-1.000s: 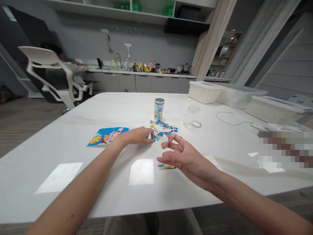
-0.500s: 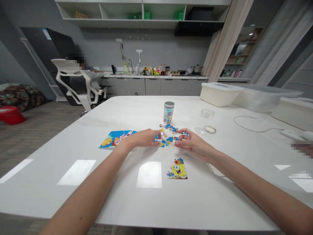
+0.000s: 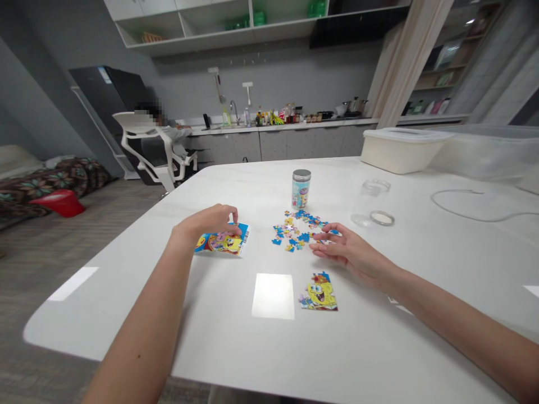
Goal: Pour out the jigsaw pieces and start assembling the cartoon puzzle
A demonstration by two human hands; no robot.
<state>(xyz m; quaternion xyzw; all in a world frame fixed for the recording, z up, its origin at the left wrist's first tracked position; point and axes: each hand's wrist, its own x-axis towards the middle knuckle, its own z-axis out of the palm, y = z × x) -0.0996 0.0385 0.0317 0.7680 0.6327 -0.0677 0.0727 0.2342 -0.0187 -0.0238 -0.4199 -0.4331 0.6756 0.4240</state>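
Observation:
My left hand [image 3: 213, 217] is over the top of a printed cartoon picture sheet [image 3: 229, 242]. Its thumb and index finger curl together in a pinch; what lies between the tips is too small to make out. Loose jigsaw pieces [image 3: 290, 231], mostly blue and yellow, are scattered to the right of the sheet. At the right edge of this pile my right hand [image 3: 343, 249] has its fingers apart and hides a few pieces. Nearer to me lies a joined puzzle section [image 3: 319, 293] showing a yellow cartoon face. Behind the pile stands a printed jar [image 3: 301, 191] with a silver lid.
A clear jar [image 3: 370, 202] and a round silver-rimmed lid [image 3: 382, 217] lie to the right. Further off are a white cable [image 3: 455, 212] and lidded storage boxes [image 3: 404, 151]. A person sits in a white-framed chair [image 3: 155, 146] beyond the table, near a red bin [image 3: 63, 203].
My left hand has moved left from the loose pieces to above the picture sheet. My right hand stays beside the pile. The view has shifted slightly left.

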